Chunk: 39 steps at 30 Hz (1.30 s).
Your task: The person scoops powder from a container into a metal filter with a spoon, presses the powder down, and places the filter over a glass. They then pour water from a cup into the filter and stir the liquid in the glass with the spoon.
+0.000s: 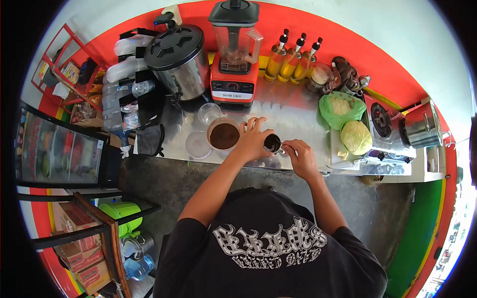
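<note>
My left hand (252, 141) is curled round a small cup (272, 143) with a dark inside, held near the front edge of the steel counter. My right hand (301, 158) is closed, with thumb and fingers pinched at a short shiny handle (282, 148) at the cup's right side. I cannot tell whether this handle belongs to the cup or to a spoon in it. Just left of my left hand stands a round tub (224, 136) of dark brown powder, uncovered. A clear round lid (198, 145) lies beside the tub, and a clear plastic cup (209, 114) stands behind it.
Along the back of the counter (290, 111) are a steel drum with a black lid (179, 62), a red blender (232, 79) and oil bottles (288, 62). To the right are a cabbage (356, 137), a green bag (342, 110), a gas stove (382, 121) and a pot (422, 124).
</note>
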{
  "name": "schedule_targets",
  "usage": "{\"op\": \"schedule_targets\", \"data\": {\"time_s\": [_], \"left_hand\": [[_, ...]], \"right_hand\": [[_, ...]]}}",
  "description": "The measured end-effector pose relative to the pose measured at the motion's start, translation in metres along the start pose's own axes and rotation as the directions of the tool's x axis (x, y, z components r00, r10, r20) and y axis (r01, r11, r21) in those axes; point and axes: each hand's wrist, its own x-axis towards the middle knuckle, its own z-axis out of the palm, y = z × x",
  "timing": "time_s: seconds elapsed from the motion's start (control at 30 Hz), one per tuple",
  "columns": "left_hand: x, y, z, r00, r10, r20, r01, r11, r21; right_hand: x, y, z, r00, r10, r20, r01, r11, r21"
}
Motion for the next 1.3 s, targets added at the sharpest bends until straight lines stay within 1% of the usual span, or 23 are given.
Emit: {"op": "schedule_targets", "data": {"time_s": [0.1, 0.17, 0.23, 0.3, 0.37, 0.4, 0.43, 0.5, 0.53, 0.57, 0.63, 0.67, 0.7, 0.77, 0.8, 0.87, 1.0, 1.1, 1.13, 1.17, 1.2, 1.27, 1.3], "left_hand": [[0.001, 0.003, 0.001, 1.000, -0.021, 0.004, 0.021, 1.000, -0.013], [-0.002, 0.000, 0.003, 0.999, -0.050, -0.011, 0.050, 0.999, -0.009], [-0.001, 0.001, 0.003, 0.999, -0.026, -0.048, 0.024, 0.998, -0.052], [-0.002, 0.000, 0.007, 0.998, -0.062, -0.015, 0.061, 0.998, -0.031], [-0.004, -0.004, 0.011, 0.997, 0.006, -0.076, -0.005, 1.000, 0.018], [-0.007, -0.006, 0.007, 0.996, -0.002, -0.090, 0.001, 1.000, -0.006], [-0.010, -0.010, 0.001, 0.997, -0.002, -0.081, 0.002, 1.000, 0.000], [-0.023, -0.023, -0.012, 0.982, -0.066, -0.178, 0.059, 0.997, -0.045], [-0.032, -0.033, -0.017, 0.970, -0.067, -0.232, 0.062, 0.998, -0.029], [-0.042, -0.042, -0.022, 0.972, -0.071, -0.223, 0.067, 0.997, -0.025], [-0.059, -0.055, -0.035, 0.943, -0.159, -0.293, 0.154, 0.987, -0.038], [-0.066, -0.060, -0.040, 0.936, -0.205, -0.287, 0.207, 0.978, -0.024], [-0.072, -0.064, -0.042, 0.934, -0.210, -0.290, 0.212, 0.977, -0.025], [-0.085, -0.071, -0.043, 0.911, -0.283, -0.301, 0.278, 0.959, -0.059], [-0.094, -0.074, -0.040, 0.910, -0.286, -0.299, 0.280, 0.958, -0.063], [-0.106, -0.080, -0.038, 0.868, -0.352, -0.351, 0.299, 0.934, -0.196], [-0.125, -0.090, -0.040, 0.871, -0.369, -0.323, 0.271, 0.911, -0.311], [-0.123, -0.090, -0.045, 0.880, -0.337, -0.335, 0.250, 0.928, -0.277], [-0.119, -0.088, -0.046, 0.884, -0.294, -0.363, 0.200, 0.941, -0.274], [-0.115, -0.085, -0.046, 0.886, -0.249, -0.391, 0.147, 0.951, -0.271], [-0.110, -0.080, -0.049, 0.890, -0.247, -0.384, 0.144, 0.950, -0.278], [-0.101, -0.066, -0.055, 0.890, -0.138, -0.434, 0.023, 0.965, -0.261], [-0.097, -0.059, -0.053, 0.898, -0.129, -0.421, 0.015, 0.964, -0.265]], "right_hand": [[0.003, -0.005, -0.003, 0.999, -0.041, -0.031, 0.041, 0.999, 0.020], [0.002, -0.007, -0.005, 0.992, -0.120, 0.033, 0.123, 0.988, -0.097], [0.002, -0.009, -0.007, 0.990, -0.138, 0.029, 0.140, 0.985, -0.099], [0.002, -0.010, -0.009, 0.988, -0.150, 0.038, 0.153, 0.983, -0.098], [0.006, -0.014, -0.013, 0.989, -0.080, -0.123, 0.084, 0.996, 0.029], [0.007, -0.020, -0.016, 0.990, 0.028, -0.136, -0.011, 0.992, 0.127], [0.008, -0.019, -0.014, 0.990, 0.035, -0.138, -0.016, 0.991, 0.136], [0.011, -0.012, -0.012, 0.958, 0.223, -0.179, -0.149, 0.924, 0.351], [0.014, -0.009, -0.012, 0.940, 0.327, -0.101, -0.261, 0.877, 0.403], [0.019, -0.011, -0.007, 0.938, 0.334, -0.097, -0.268, 0.871, 0.411], [0.034, -0.017, -0.001, 0.875, 0.477, 0.077, -0.409, 0.647, 0.643], [0.041, -0.014, 0.004, 0.840, 0.504, 0.202, -0.506, 0.593, 0.626], [0.050, -0.013, 0.015, 0.841, 0.501, 0.205, -0.507, 0.594, 0.625], [0.067, -0.018, 0.046, 0.932, 0.297, 0.207, -0.361, 0.739, 0.569], [0.073, -0.024, 0.056, 0.931, 0.298, 0.210, -0.364, 0.740, 0.566], [0.085, -0.038, 0.073, 0.946, 0.206, 0.252, -0.310, 0.805, 0.506], [0.092, -0.050, 0.099, 0.948, 0.146, 0.284, -0.253, 0.886, 0.389], [0.092, -0.041, 0.106, 0.965, 0.126, 0.229, -0.206, 0.904, 0.374], [0.091, -0.041, 0.102, 0.964, 0.129, 0.231, -0.210, 0.904, 0.372], [0.090, -0.040, 0.096, 0.960, 0.160, 0.229, -0.224, 0.930, 0.290], [0.088, -0.041, 0.086, 0.955, 0.194, 0.223, -0.241, 0.949, 0.204], [0.082, -0.037, 0.070, 0.955, 0.222, 0.195, -0.255, 0.952, 0.171], [0.078, -0.036, 0.062, 0.958, 0.235, 0.167, -0.260, 0.954, 0.147]]}}
